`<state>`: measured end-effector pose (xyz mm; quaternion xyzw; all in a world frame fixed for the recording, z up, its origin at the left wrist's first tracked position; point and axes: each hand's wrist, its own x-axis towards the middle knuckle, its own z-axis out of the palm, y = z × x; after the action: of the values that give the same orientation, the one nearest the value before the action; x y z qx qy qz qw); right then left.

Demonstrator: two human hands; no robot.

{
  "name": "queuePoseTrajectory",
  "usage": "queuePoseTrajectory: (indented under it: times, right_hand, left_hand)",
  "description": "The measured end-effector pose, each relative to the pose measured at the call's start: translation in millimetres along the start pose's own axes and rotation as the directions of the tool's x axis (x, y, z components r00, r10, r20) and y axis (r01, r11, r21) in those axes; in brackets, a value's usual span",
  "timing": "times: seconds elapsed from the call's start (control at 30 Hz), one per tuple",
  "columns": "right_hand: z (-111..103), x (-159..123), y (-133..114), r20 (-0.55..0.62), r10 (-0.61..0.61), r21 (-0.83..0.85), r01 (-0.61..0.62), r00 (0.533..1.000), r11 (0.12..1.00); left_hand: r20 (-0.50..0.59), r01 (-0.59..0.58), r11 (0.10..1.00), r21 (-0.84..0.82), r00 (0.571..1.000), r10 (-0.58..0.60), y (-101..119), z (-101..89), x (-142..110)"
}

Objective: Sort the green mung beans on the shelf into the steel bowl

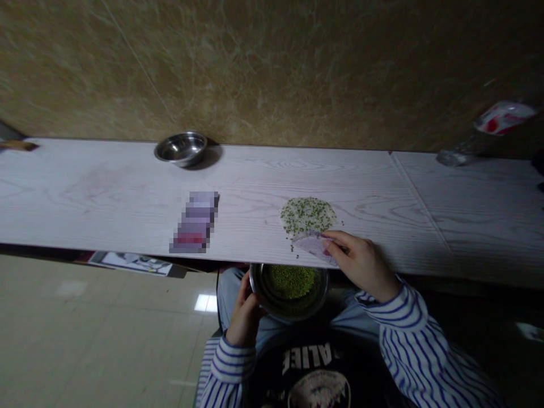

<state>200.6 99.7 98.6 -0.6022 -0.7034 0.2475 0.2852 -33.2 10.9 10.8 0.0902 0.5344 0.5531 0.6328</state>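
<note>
My left hand (245, 311) is closed on the rim of a metal bowl (323, 292), held below the table's front edge over the lap. Small green beans (293, 280), which look like mung beans, lie in this bowl. My right hand (361, 260) pinches a thin, half-round, pale pinkish piece (312, 245) at the table's edge. Its curved side touches the near side of a flat patch of green beans and white grains (308, 215) on the table. A few stray beans lie around the patch.
An upright-looking second metal bowl (181, 150) stands near the wall, left of the patch. A blurred-out flat rectangular thing (195, 221) lies left of centre. A clear bottle (480, 133) with a red and white label stands at the right. A brown wooden object (17, 145) is at far left.
</note>
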Motion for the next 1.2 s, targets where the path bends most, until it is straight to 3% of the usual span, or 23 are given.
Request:
queuePoseTrajectory:
  times: [0.53, 1.2]
  right_hand:
    - [-3.8, 0.8, 7.1, -0.049, -0.003, -0.019, 0.002, 0.999, 1.0]
    - [3.3, 6.3, 1.3, -0.029, -0.025, -0.032, 0.024, 0.999, 0.999]
  left_hand:
    - [0.018, 0.002, 1.0, -0.016, 1.0, -0.002, 0.3, -0.3, -0.1]
    - [0.006, -0.007, 1.0, -0.016, 1.0, 0.007, -0.2, -4.5, 0.8]
